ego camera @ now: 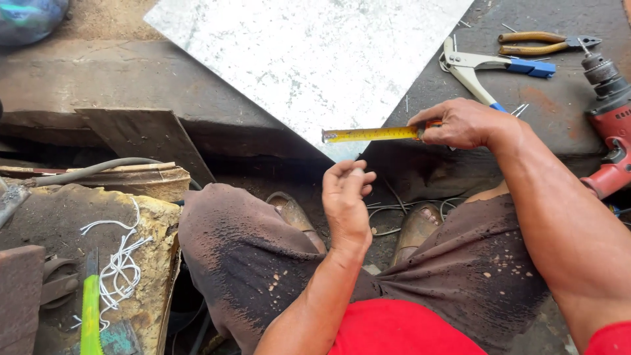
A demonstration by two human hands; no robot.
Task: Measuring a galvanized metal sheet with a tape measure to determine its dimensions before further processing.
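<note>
My right hand point(461, 123) grips a tape measure case, with its yellow blade point(369, 135) sticking out to the left over the near corner of a grey metal sheet point(309, 59). My left hand point(346, 197) hovers below the blade, fingers curled with the tips pinched together; whether something small sits between them I cannot tell. Both hands are above my knees in dirty brown shorts.
On the dark bench to the right lie a rivet tool with blue grips point(490, 67), brown-handled pliers point(542, 43) and a red power drill point(611, 115). At the left stand a worn block with white string point(118, 263), a green-handled tool point(91, 309) and a hose point(98, 167).
</note>
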